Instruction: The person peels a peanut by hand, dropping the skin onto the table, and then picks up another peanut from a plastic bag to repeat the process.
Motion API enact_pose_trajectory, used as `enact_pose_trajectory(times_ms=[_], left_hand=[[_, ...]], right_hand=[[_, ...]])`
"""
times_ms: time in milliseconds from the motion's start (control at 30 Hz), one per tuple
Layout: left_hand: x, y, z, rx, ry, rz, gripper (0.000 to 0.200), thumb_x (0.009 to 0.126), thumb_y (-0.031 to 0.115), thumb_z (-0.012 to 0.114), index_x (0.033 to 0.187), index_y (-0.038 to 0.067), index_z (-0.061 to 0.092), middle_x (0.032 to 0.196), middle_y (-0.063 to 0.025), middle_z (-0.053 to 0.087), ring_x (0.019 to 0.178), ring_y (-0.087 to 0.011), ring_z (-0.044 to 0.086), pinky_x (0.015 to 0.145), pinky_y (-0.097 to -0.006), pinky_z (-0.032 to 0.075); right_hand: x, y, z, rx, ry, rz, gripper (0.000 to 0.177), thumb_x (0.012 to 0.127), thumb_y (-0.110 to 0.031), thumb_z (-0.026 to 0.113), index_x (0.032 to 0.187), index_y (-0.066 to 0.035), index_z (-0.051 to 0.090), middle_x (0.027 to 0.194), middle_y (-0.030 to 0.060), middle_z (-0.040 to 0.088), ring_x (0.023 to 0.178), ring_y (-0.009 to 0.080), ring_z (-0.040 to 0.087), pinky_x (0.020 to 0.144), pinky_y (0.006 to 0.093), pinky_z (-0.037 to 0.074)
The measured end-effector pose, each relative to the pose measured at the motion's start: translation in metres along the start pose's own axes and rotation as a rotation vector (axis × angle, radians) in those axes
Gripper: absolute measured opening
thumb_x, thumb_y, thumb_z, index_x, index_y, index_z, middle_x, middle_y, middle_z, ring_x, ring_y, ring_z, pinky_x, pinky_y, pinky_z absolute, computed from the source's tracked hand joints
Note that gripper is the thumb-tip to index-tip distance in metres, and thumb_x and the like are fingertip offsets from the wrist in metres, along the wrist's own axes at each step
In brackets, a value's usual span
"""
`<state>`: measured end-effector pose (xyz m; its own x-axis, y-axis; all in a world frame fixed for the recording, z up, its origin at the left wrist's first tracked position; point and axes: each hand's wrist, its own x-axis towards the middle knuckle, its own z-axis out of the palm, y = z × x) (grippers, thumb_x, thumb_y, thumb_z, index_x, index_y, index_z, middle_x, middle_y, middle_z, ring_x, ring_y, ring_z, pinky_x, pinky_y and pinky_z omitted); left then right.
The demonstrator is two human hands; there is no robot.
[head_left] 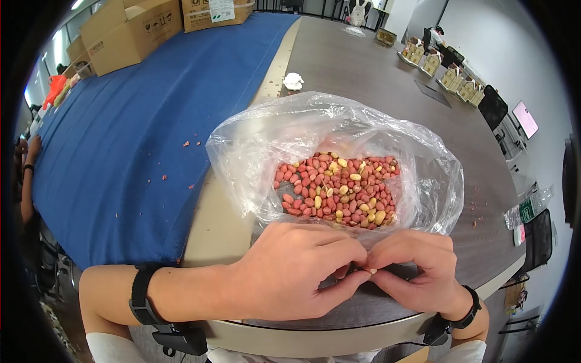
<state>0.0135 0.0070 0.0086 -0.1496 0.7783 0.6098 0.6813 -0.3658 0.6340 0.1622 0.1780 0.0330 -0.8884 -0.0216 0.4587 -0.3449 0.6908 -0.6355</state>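
Note:
My left hand [308, 269] and my right hand [414, 269] meet at the table's near edge, fingertips pinched together. Between them is a small pale peanut [371, 271], mostly covered by the fingers. Just beyond the hands lies a clear plastic bag [423, 160], its mouth spread wide. Inside the bag is a heap of peanuts [339, 187], most with red skins and some pale yellow without skin. Both wrists wear black straps.
The dark table [363, 66] adjoins a blue cloth [151, 121] with scattered skin flakes. A crumpled white tissue [293, 81] lies beyond the bag. Cardboard boxes [133, 36] stand far left, small model houses [451, 77] far right. A plastic bottle [528, 207] is at right; another person's arm [28, 181] shows at left.

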Motion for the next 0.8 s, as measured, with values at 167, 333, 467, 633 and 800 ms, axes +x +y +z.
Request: enact_pose_trajectory(times_ms=[167,333,467,633,800], left_hand=[[0.0,0.003,-0.001,-0.034,-0.007,-0.039,0.016,0.08,0.006,0.079,0.093,0.005,0.069,0.071,-0.0041,0.065,0.056,-0.0177,0.063,0.05,-0.0302,0.048],[0.0,0.005,-0.002,-0.068,0.001,-0.056,0.016,0.08,0.005,0.079,0.094,0.004,0.07,0.071,-0.0047,0.066,0.055,-0.0159,0.062,0.049,-0.0285,0.047],[-0.002,0.008,-0.001,-0.111,-0.021,-0.151,0.014,0.082,0.005,0.079,0.095,0.004,0.072,0.072,-0.0054,0.068,0.054,-0.0144,0.061,0.049,-0.0275,0.046],[-0.003,0.01,0.0,-0.163,-0.043,-0.277,0.012,0.085,0.007,0.078,0.097,0.002,0.074,0.072,-0.0066,0.069,0.053,-0.0121,0.06,0.049,-0.0272,0.046],[-0.002,0.012,-0.001,-0.17,-0.096,-0.323,0.011,0.087,0.006,0.077,0.097,0.001,0.074,0.072,-0.0069,0.069,0.054,-0.0111,0.06,0.049,-0.0262,0.046]], right_hand=[[0.0,-0.001,0.0,-0.001,0.005,-0.021,0.024,0.072,0.01,0.079,0.092,-0.003,0.073,0.085,0.0077,0.072,0.071,0.0202,0.07,0.061,0.029,0.056],[0.001,-0.002,0.0,0.003,0.021,-0.036,0.023,0.072,0.009,0.079,0.092,-0.002,0.074,0.084,0.0081,0.072,0.07,0.0199,0.07,0.061,0.0289,0.056],[0.001,-0.001,-0.001,0.023,0.033,-0.019,0.022,0.072,0.009,0.079,0.091,-0.001,0.074,0.083,0.0079,0.071,0.068,0.0188,0.07,0.058,0.0275,0.055],[0.0,0.0,0.0,-0.011,0.05,-0.024,0.022,0.072,0.008,0.079,0.091,-0.002,0.074,0.082,0.0075,0.071,0.066,0.0179,0.069,0.056,0.0269,0.053],[0.0,-0.002,0.002,-0.088,0.049,-0.051,0.023,0.07,0.008,0.079,0.09,-0.003,0.074,0.081,0.0072,0.07,0.065,0.0184,0.068,0.055,0.0275,0.053]])
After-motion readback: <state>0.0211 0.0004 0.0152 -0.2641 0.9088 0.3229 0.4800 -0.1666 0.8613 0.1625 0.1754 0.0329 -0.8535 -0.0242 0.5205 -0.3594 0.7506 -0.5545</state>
